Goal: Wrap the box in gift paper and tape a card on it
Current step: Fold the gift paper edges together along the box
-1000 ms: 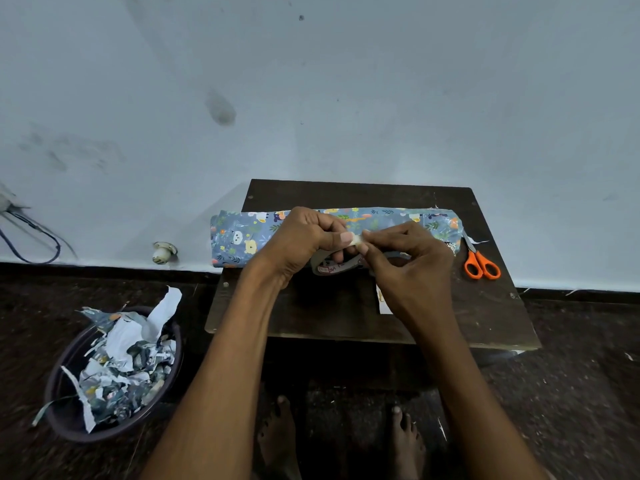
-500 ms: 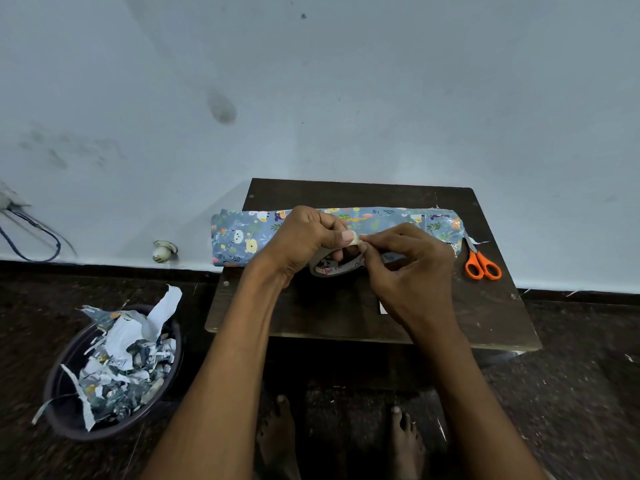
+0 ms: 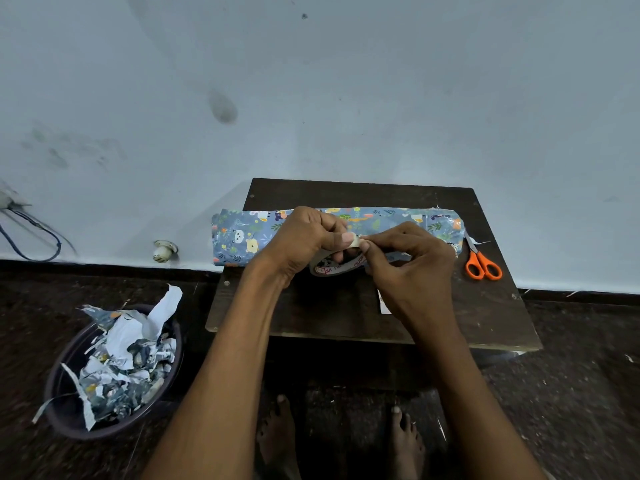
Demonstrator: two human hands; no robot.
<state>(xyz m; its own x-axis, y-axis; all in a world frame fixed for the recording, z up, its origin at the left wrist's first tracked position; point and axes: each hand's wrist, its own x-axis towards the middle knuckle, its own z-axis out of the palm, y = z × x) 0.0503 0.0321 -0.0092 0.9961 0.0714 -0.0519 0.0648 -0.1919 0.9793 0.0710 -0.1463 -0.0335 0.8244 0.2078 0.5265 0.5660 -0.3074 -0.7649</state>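
We have the tape roll point(image 3: 337, 264) held up over the middle of the worktop point(image 3: 491, 306), both hands on it and close together. Our left hand point(image 3: 304, 242) grips the roll with fingers curled round its rim, and our right hand point(image 3: 412, 268) pinches at the loose end of tape point(image 3: 356, 241) at the top of the roll, thumb and forefinger meeting the left thumb there. The end looks barely lifted, so we judge we are at the stage of freeing a strip, not yet pulling it out.

What matters for the coming move is where the wrapped box point(image 3: 381, 218) lies. It sits just beyond our hands, along the far half of the worktop, its long axis running left to right, parallel to the far edge. Its left end overhangs the left edge of the worktop a little; its right end stops short of the right edge, just beside the orange scissors point(image 3: 483, 265). So the strip, once drawn, goes forward and away from us, across the short way of the box.

A small white piece, probably the card point(image 3: 382, 303), shows on the worktop under our right wrist, mostly hidden. Our right hand is nearer both it and the scissors; the left hand is nearer the box's left half.
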